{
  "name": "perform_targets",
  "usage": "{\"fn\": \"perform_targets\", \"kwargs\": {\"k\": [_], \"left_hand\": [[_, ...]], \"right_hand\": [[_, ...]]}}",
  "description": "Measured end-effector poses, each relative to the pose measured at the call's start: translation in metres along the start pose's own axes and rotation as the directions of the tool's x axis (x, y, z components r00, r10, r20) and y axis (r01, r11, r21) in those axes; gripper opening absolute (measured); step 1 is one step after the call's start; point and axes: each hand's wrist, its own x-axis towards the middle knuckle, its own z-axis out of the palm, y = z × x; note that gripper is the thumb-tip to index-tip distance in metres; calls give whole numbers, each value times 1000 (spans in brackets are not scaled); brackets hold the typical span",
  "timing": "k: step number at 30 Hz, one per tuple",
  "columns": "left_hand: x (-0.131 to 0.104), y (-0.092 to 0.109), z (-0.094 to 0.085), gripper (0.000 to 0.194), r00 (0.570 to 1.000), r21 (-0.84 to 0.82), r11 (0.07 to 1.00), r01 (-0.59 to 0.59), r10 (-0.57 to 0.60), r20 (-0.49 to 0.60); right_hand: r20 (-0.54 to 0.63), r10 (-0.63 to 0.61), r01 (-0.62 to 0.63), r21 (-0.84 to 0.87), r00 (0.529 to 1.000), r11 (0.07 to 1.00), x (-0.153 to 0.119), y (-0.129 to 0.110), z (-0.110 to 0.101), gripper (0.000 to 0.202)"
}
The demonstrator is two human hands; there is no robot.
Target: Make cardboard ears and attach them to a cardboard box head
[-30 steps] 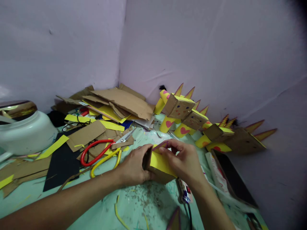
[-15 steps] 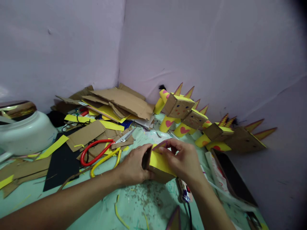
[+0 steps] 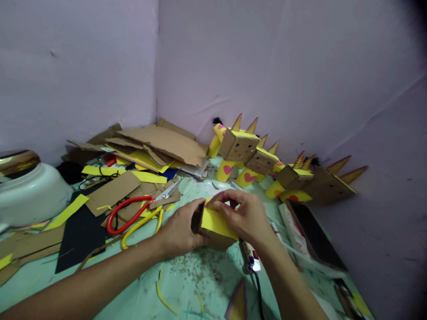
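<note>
My left hand (image 3: 182,229) is wrapped around the left side of a small cardboard box (image 3: 218,222) with a yellow paper top. Between the fingertips of my right hand (image 3: 248,218) is a purple-edged paper spike (image 3: 215,200), pressed against the far edge of the yellow top. Fingers hide most of the spike, and I cannot tell whether it is stuck down. A second purple-edged spike (image 3: 237,302) lies on the green table (image 3: 196,284) nearer to me. Beside my right wrist is a small device (image 3: 249,258) with a black cord, partly hidden.
Red-handled scissors (image 3: 128,215) lie left of my hands, near a yellow looped handle (image 3: 133,233) and cardboard scraps (image 3: 113,193). Flat cardboard (image 3: 163,140) is piled behind. Box figures with spikes (image 3: 240,146) stand along the wall. A dark tray (image 3: 313,235) sits at right.
The view has shifted slightly, so the surroundings sit further left. Both hands keep their hold on the box and spike, and more of the loose spike in front shows.
</note>
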Motion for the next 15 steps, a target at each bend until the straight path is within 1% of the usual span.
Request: {"fn": "perform_targets", "kwargs": {"k": [1, 4, 6, 8, 9, 11, 12, 13, 15], "left_hand": [[0, -1, 0, 67, 1000, -5, 1000, -3, 3, 3], [1, -1, 1, 73, 1000, -24, 1000, 12, -11, 23], [1, -2, 1, 74, 999, -49, 999, 21, -19, 42], [0, -2, -2, 79, 997, -84, 996, 9, -2, 79], [0, -3, -5, 84, 995, -95, 996, 0, 10, 103], [-1, -4, -14, 93, 989, -102, 995, 0, 15, 146], [0, -3, -20, 93, 989, -104, 995, 9, 7, 145], [0, -2, -26, 89, 992, -116, 993, 20, -5, 128], [4, 5, -36, 77, 1000, -155, 988, 16, -16, 6]], "right_hand": [[-17, 14, -13, 16, 1000, 1000, -1, -1, -4, 18], [-107, 42, -32, 92, 993, 995, -6, 0, -19, 44], [-164, 72, -44, 169, 984, 985, -12, 2, -29, 46], [-187, 119, -69, 255, 975, 965, -21, 7, -36, 47], [-181, 139, -83, 288, 974, 954, -26, 9, -38, 50], [-132, 152, -101, 333, 979, 938, -37, 14, -37, 60], [-95, 151, -110, 346, 984, 932, -43, 15, -35, 67], [-58, 149, -120, 352, 987, 928, -48, 16, -32, 72], [8, 154, -147, 341, 988, 928, -55, 17, -22, 82]]}}
